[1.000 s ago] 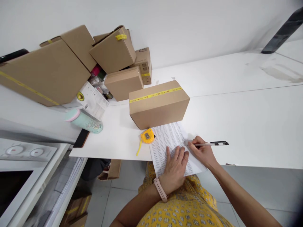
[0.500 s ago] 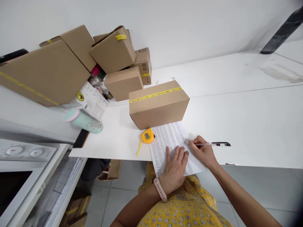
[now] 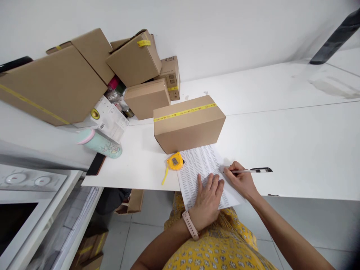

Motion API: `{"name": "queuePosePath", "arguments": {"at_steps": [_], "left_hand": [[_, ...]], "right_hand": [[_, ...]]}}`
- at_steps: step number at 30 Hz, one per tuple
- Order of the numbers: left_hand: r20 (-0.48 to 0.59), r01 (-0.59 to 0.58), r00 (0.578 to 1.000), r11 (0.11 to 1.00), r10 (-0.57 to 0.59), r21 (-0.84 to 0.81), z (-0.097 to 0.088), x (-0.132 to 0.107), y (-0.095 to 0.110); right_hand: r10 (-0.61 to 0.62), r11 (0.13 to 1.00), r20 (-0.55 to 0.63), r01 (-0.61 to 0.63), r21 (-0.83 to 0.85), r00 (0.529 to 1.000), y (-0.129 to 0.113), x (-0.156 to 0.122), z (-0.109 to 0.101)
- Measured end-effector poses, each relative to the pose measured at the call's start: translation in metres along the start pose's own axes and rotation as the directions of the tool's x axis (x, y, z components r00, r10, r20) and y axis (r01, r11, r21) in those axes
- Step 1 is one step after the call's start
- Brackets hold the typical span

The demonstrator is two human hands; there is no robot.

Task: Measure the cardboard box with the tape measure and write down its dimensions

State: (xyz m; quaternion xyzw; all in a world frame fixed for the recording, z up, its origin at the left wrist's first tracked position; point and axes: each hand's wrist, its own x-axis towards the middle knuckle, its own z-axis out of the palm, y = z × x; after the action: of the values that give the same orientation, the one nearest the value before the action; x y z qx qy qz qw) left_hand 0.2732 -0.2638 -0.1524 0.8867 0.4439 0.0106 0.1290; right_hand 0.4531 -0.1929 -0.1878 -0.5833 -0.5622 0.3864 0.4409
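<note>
A printed sheet (image 3: 200, 165) full of small rows lies at the near edge of the white table (image 3: 295, 142). My left hand (image 3: 207, 202) rests flat on its lower part, fingers stretched out. My right hand (image 3: 239, 179) pinches a pen (image 3: 251, 171) whose tip touches the sheet's right side. A yellow tape measure (image 3: 174, 162) sits just left of the sheet. Right behind the sheet stands a cardboard box (image 3: 189, 122) sealed with yellow tape.
Several cardboard boxes (image 3: 92, 71) are piled at the back left against the wall. A pale green bottle (image 3: 99, 143) lies on its side near a dark phone (image 3: 96, 164). A white appliance (image 3: 30, 195) stands at lower left. More boxes sit on the floor.
The pen's far end has wobbled slightly in my right hand. My left hand stays flat on the sheet.
</note>
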Motion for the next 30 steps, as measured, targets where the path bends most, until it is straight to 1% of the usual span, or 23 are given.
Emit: {"name": "queuePosePath", "arguments": {"at_steps": [10,13,19,30], "left_hand": [[-0.002,0.004,1.000,1.000,-0.004,-0.010,0.0004,-0.0002,0.0006],[0.000,0.005,1.000,1.000,-0.005,-0.016,-0.0001,-0.0003,0.0003],[0.001,0.003,1.000,1.000,-0.003,-0.021,-0.0012,-0.0006,0.0005],[0.000,0.002,1.000,0.999,-0.002,-0.032,0.0011,-0.0003,-0.0005]], "right_hand": [[0.010,1.000,-0.014,-0.010,0.006,1.000,-0.0069,0.0004,-0.0003],[0.004,1.000,-0.027,-0.004,-0.005,1.000,-0.0068,0.0004,-0.0006],[0.008,1.000,-0.012,-0.008,-0.013,1.000,-0.0052,0.0009,-0.0005],[0.006,1.000,-0.033,-0.007,-0.018,0.999,-0.0038,0.0004,-0.0007]]}}
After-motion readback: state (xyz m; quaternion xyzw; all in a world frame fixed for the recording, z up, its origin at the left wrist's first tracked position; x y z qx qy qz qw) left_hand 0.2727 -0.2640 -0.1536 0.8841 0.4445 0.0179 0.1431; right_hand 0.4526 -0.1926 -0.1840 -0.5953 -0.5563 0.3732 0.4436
